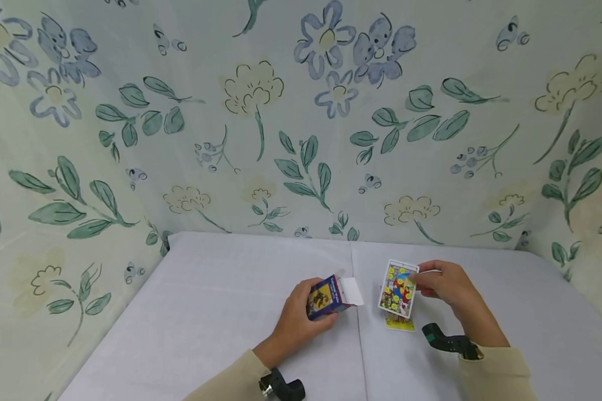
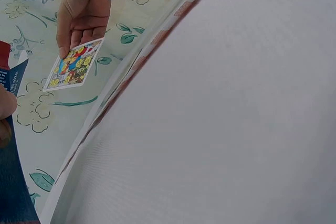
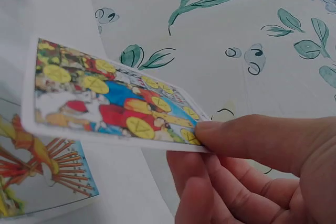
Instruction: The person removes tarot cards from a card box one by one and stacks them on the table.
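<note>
My left hand (image 1: 295, 318) grips a dark blue card box (image 1: 326, 298) with a yellow picture on its face. The box is tilted, and its white end flap stands open toward the right. Between thumb and fingers, my right hand (image 1: 445, 283) pinches a tarot card (image 1: 397, 289) by its right edge. That card carries yellow coins, a white border and colourful figures. Beneath it, a second tarot card (image 3: 50, 177) with a bundle of sticks lies face up on the table, partly hidden. In the left wrist view the box (image 2: 18, 174) shows only at the left edge.
A white cloth (image 1: 221, 289) covers the table, with a crease running front to back near the middle. Behind and at both sides hangs floral fabric (image 1: 281, 156). Each wrist wears a black camera mount (image 1: 448, 341).
</note>
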The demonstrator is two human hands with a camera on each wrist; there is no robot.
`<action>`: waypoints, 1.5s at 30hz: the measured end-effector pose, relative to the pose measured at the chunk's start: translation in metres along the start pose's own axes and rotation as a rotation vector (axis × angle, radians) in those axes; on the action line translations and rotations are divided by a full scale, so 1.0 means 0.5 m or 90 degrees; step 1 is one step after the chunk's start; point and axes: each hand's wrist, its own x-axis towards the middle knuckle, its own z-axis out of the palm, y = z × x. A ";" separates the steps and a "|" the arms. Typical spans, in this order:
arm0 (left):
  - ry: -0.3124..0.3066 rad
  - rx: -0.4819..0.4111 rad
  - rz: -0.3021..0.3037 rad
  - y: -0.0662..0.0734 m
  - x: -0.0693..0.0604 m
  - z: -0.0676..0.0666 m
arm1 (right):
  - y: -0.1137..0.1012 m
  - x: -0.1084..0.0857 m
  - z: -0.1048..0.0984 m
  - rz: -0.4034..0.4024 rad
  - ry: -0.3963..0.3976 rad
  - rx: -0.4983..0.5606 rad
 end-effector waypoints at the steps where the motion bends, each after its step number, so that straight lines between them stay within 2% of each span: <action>1: 0.000 -0.002 0.000 0.000 0.000 0.000 | 0.002 0.001 0.000 -0.002 0.000 0.003; 20: -0.006 -0.003 -0.015 0.008 -0.004 -0.002 | 0.033 0.019 0.021 0.026 -0.001 0.026; 33: -0.003 -0.011 -0.009 0.009 -0.006 -0.003 | 0.047 0.034 0.048 0.057 -0.008 0.007; 45: -0.006 0.001 -0.014 0.015 -0.001 -0.004 | 0.047 0.031 0.047 0.066 -0.001 -0.011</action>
